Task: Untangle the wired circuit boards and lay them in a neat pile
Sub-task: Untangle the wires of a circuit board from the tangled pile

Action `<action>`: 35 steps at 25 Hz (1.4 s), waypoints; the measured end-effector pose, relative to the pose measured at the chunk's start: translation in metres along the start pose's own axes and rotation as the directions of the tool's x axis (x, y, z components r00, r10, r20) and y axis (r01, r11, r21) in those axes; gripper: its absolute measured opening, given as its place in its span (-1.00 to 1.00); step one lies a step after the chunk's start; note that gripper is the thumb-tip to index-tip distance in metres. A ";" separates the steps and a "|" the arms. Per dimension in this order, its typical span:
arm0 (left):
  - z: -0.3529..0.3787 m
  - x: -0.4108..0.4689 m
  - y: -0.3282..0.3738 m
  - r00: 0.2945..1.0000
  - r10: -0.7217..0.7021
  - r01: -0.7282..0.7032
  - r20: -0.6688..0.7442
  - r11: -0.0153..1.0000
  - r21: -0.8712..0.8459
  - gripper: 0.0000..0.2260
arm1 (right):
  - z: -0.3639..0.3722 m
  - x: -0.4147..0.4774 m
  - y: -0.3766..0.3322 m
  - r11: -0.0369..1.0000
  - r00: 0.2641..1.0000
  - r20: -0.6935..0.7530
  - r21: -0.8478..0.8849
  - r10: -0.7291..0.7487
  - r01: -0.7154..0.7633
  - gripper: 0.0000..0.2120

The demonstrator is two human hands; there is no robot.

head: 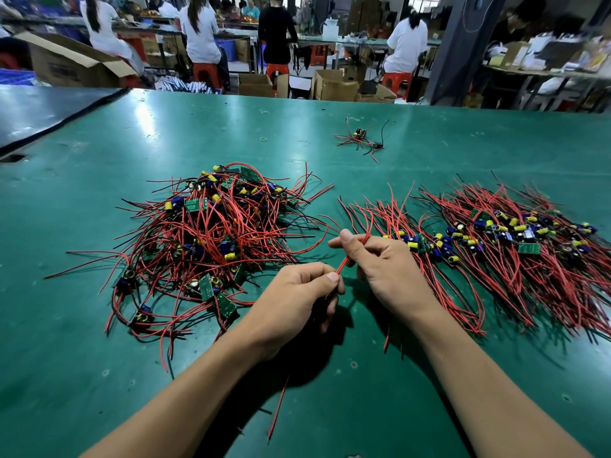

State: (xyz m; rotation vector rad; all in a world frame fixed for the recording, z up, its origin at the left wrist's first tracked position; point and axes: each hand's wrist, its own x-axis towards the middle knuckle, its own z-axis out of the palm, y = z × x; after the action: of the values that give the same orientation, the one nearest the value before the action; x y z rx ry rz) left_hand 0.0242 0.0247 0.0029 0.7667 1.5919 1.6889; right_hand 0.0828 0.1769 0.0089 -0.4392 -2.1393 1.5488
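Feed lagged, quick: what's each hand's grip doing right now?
Left hand: closed, pinching the red wires.
Right hand: closed, pinching the same red wires higher up.

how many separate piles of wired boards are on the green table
3: a tangled heap on the left, a combed-out spread on the right, and a small cluster farther back. The left hand and right hand pinch a red wire.

A single wide-angle view from the person's head faces forward and down across the green surface (429, 143). It sits close above the left hand (297, 292) and right hand (386, 269), which meet just below frame centre. The workshop (297, 44) beyond curves along the top edge.
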 end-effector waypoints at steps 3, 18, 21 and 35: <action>-0.001 -0.001 0.000 0.999 -0.039 0.039 0.000 0.996 -0.075 -0.76 | 0.008 -0.003 0.000 0.975 0.991 0.048 0.180 0.125 -0.132 -0.64; -0.004 -0.003 -0.002 0.999 -0.037 0.035 -0.004 0.972 -0.231 -0.81 | 0.011 -0.012 -0.002 0.879 0.913 0.387 0.380 0.131 -0.287 -0.67; -0.004 -0.003 -0.001 0.999 -0.035 0.038 0.017 0.974 -0.221 -0.82 | 0.008 -0.007 0.000 0.983 0.985 0.139 0.142 0.100 -0.120 -0.68; -0.006 -0.002 -0.001 0.995 -0.096 0.092 -0.002 0.966 -0.242 -0.81 | 0.003 0.003 0.004 0.780 0.944 0.234 0.534 0.234 -0.326 -0.70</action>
State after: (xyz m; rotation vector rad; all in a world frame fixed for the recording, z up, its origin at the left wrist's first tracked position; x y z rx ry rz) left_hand 0.0205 0.0198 0.0015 0.5488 1.3755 1.7805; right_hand 0.0784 0.1773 0.0053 -0.4500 -1.6330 2.3567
